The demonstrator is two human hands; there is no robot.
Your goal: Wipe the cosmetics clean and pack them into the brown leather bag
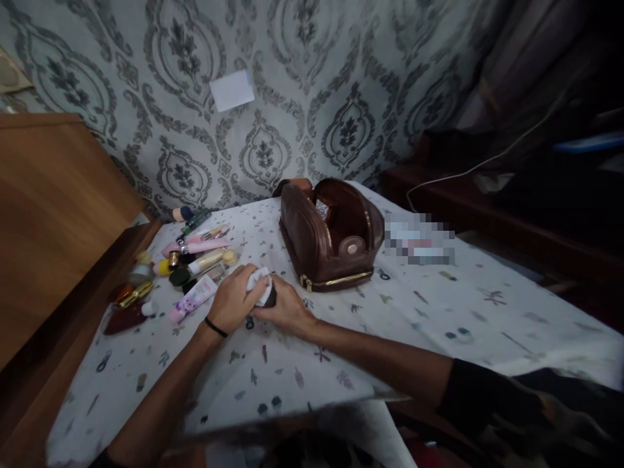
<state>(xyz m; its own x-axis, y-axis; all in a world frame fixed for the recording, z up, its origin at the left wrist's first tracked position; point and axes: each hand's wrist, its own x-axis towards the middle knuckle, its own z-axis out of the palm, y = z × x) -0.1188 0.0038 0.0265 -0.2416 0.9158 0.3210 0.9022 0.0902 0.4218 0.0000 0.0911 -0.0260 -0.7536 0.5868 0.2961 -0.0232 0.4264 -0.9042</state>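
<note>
My left hand [233, 300], with a black band at its wrist, is closed on a crumpled white cloth or tissue [260, 281]. My right hand [288, 311] is wrapped round a small dark object [270, 298], whose kind I cannot make out; the cloth presses against it. Both hands meet just above the patterned tablecloth. Behind them stands a brown leather toiletry bag [319, 244], unzipped at the top, with something silvery inside. Just left of my left hand lies a white and purple tube [195, 296].
Several cosmetics crowd the table's left side, among them a pink tube [205, 244], a dark-lidded jar [180, 278] and a dark red bottle [125, 320]. A wooden cabinet [63, 227] borders the left. Right of the bag lies a blurred-out item [419, 239]. A patterned wall closes the back.
</note>
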